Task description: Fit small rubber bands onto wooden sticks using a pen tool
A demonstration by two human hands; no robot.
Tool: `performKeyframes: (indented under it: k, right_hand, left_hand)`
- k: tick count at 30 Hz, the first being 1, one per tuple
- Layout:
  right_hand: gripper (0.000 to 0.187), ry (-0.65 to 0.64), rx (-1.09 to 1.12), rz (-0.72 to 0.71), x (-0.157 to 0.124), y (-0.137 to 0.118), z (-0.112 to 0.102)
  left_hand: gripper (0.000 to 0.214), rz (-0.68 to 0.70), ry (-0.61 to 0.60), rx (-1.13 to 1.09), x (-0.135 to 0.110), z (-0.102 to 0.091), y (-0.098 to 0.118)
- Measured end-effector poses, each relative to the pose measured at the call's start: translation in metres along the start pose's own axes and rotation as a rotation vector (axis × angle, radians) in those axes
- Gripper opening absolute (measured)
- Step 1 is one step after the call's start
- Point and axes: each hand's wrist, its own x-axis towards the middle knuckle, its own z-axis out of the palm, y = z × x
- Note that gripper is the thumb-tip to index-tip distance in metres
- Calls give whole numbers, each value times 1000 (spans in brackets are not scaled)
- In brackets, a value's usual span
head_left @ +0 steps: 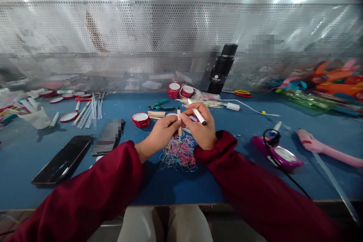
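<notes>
My left hand (163, 133) pinches a flat wooden craft stick (179, 120) held upright, its top end dark. My right hand (202, 127) holds a white marker (197, 115) with a black end, slanted across the fingers. The right thumb and fingertips also come against the stick, close to the left thumb. Under both hands lies a loose heap of coloured rubber bands (179, 154). Just beyond the left hand are several more wooden sticks (156, 114) and a round red-rimmed container (141, 119) with a white top.
Two phones (62, 159) lie left, near a cup of markers (38, 117) and clear glue sticks (92, 110). Green-handled pliers (161, 105) and a leaning black flask (223, 69) stand behind. On the right are a purple packet (279, 153) and a pink glue gun (326, 147).
</notes>
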Motion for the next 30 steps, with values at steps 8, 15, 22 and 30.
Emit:
performKeyframes:
  k: [8, 15, 22, 30]
  right_hand:
    - [23, -6, 17, -20, 1, -2, 1]
    - [21, 3, 2, -49, 3, -4, 1]
    - [23, 6, 63, -35, 4, -3, 4]
    - [24, 2, 64, -46, 6, 1, 4]
  left_hand:
    - [32, 9, -1, 14, 0, 0, 0]
    - [33, 23, -8, 9, 1, -1, -1]
    - [32, 67, -10, 52, 2, -2, -4]
    - [31, 66, 2, 76, 2, -2, -1]
